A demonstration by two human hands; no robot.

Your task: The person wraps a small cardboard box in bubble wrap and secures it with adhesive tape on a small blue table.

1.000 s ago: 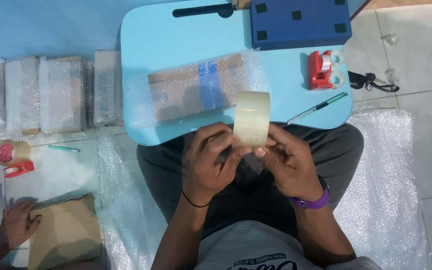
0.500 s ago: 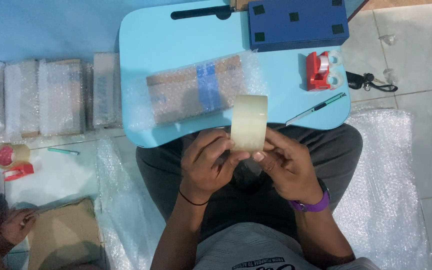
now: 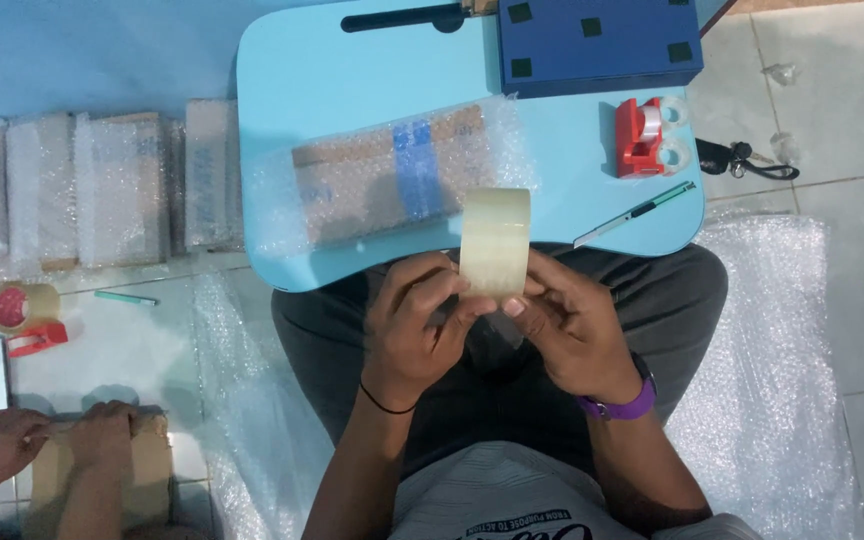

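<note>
Both hands pinch a roll of clear packing tape (image 3: pixel 495 242) upright between them: the left hand (image 3: pixel 414 325) closes thumb and fingers on the roll's lower left edge, and the right hand (image 3: pixel 572 325) grips its lower right edge, fingertips meeting under the roll. It sits above the person's lap, just over the near edge of the light blue lap table (image 3: pixel 332 90).

On that table, just behind the roll, lies a bubble-wrapped cardboard parcel (image 3: pixel 382 180) with a blue band across it. To the roll's right lie a green-handled cutter (image 3: pixel 637 212) and a red tape dispenser (image 3: pixel 644 136); a dark blue box (image 3: pixel 597 42) sits at the table's far right corner.

Left of the table stands a row of bubble-wrapped packages (image 3: pixel 82 185). Nearer, another roll of tape on a red holder (image 3: pixel 24 312) rests on the floor. Another person's hands (image 3: pixel 52 440) press on a cardboard box (image 3: pixel 147 470). Bubble wrap sheeting (image 3: pixel 782 360) covers the floor to the right of the lap.
</note>
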